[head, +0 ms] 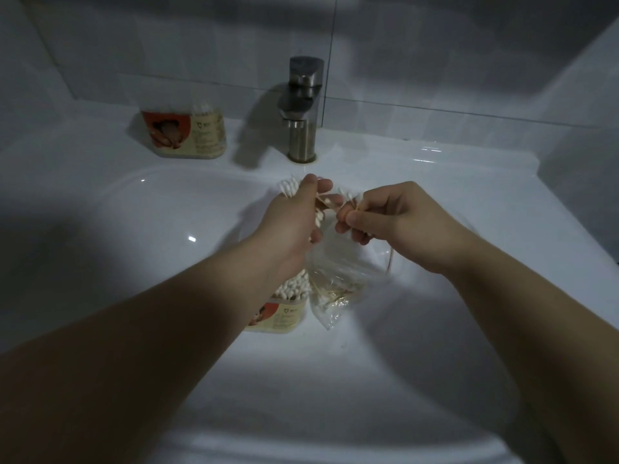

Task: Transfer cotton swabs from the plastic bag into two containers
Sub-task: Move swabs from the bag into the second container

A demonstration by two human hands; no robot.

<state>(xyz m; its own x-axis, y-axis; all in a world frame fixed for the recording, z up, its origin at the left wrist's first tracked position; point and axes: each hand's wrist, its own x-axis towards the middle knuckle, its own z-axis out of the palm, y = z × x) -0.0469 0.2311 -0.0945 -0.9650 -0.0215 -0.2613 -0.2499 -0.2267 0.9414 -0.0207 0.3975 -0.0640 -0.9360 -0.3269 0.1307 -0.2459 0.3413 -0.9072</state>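
Note:
My left hand point(294, 216) grips a bundle of cotton swabs point(290, 188) with wooden sticks over the sink basin; their white tips fan out past my fingers. My right hand point(378, 216) pinches a few swabs point(348, 199) right beside that bundle. Below the hands lies a clear plastic bag point(338, 279) with more swabs inside. A container point(284, 308) with an orange-and-cream label stands in the basin, packed with swabs, partly hidden by my left wrist. A second container point(187, 132) with the same label stands on the sink ledge left of the faucet.
A steel faucet point(303, 108) rises at the back of the white sink point(134, 229). Grey tiled walls close in behind and on the right. A single loose swab stick point(390, 261) lies by the bag under my right wrist.

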